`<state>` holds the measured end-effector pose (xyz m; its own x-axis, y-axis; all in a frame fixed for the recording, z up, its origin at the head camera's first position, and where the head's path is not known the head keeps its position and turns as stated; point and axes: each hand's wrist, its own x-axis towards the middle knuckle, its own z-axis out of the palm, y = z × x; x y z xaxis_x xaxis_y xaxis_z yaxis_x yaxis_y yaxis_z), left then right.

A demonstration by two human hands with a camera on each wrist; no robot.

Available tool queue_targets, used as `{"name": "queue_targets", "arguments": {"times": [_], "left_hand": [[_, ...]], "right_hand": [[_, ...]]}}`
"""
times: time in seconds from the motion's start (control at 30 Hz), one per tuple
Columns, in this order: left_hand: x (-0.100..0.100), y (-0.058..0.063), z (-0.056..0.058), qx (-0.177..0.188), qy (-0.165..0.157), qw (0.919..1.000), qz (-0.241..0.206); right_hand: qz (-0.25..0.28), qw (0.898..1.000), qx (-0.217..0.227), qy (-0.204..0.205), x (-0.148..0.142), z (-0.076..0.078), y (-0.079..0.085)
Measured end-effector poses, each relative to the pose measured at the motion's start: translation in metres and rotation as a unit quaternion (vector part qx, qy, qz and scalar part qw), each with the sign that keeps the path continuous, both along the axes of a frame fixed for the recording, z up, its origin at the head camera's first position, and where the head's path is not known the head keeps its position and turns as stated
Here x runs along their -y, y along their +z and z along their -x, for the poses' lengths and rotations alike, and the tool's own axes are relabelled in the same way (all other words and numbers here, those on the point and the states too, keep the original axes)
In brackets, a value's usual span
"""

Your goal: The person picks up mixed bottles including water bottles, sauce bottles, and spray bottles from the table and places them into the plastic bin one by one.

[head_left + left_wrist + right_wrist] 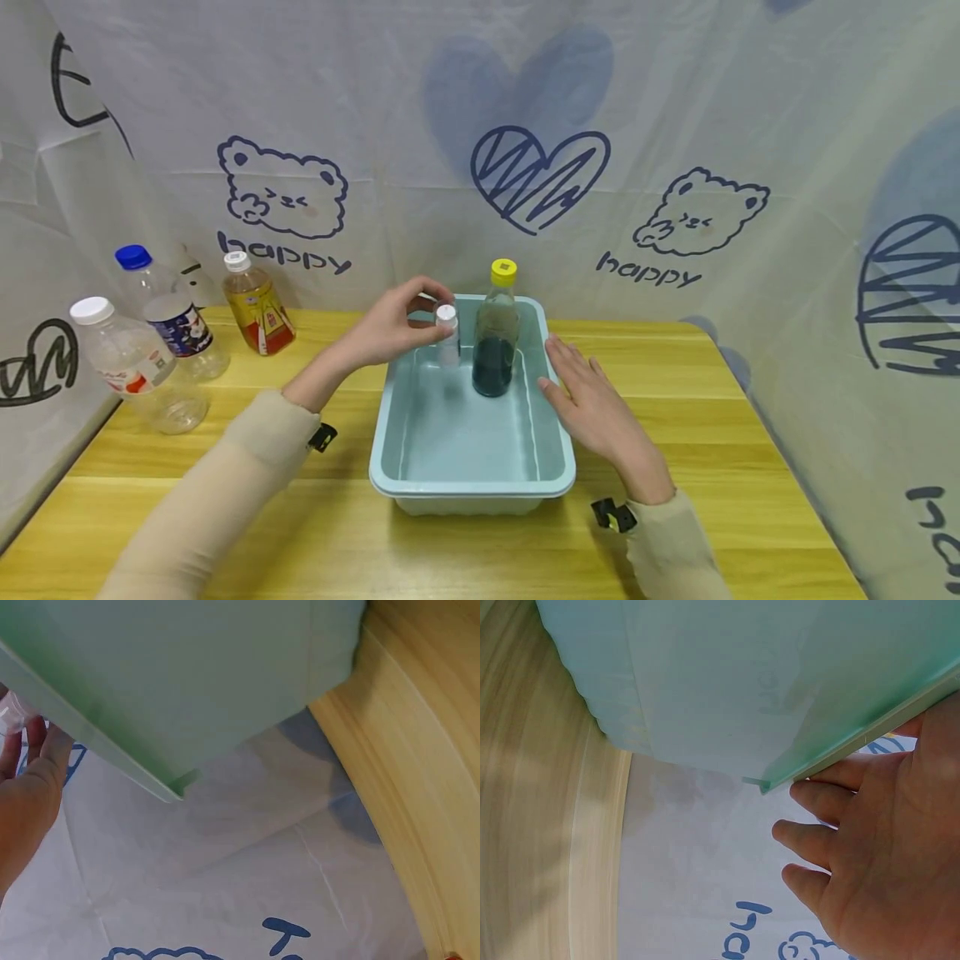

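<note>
My left hand [397, 323] reaches over the left rim of a pale blue plastic basin [472, 450], and its thumb and fingers pinch a small clear bottle with a white cap [448, 350] near the top. That bottle is upright inside the basin, towards the back left. Beside it stands a taller bottle of dark liquid with a yellow cap [492, 358]. My right hand [596, 404] lies along the basin's right rim with its fingers extended and nothing held. In the right wrist view, the fingertips [810, 796] are right at the rim.
On the left of the wooden table [660, 400] stand a clear bottle with a white cap [142, 367], a blue-capped bottle [176, 321] and a bottle of amber drink [258, 308]. A printed cloth [420, 208] hangs behind the table.
</note>
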<state>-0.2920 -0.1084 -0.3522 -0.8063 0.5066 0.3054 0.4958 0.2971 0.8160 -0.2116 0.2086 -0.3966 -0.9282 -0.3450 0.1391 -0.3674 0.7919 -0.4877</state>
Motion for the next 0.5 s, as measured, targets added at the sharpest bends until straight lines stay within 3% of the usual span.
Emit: {"name": "queue_targets", "arguments": {"times": [0.27,0.5], "left_hand": [[-0.003,-0.006,0.019,0.008,-0.053,0.998,0.035],[-0.004,-0.008,0.033,0.009,-0.077,0.9954,0.056]], "right_hand": [[-0.004,1.0,0.009,-0.003,0.0,-0.001,0.001],[-0.005,1.0,0.01,-0.004,0.0,0.0,0.001]]}}
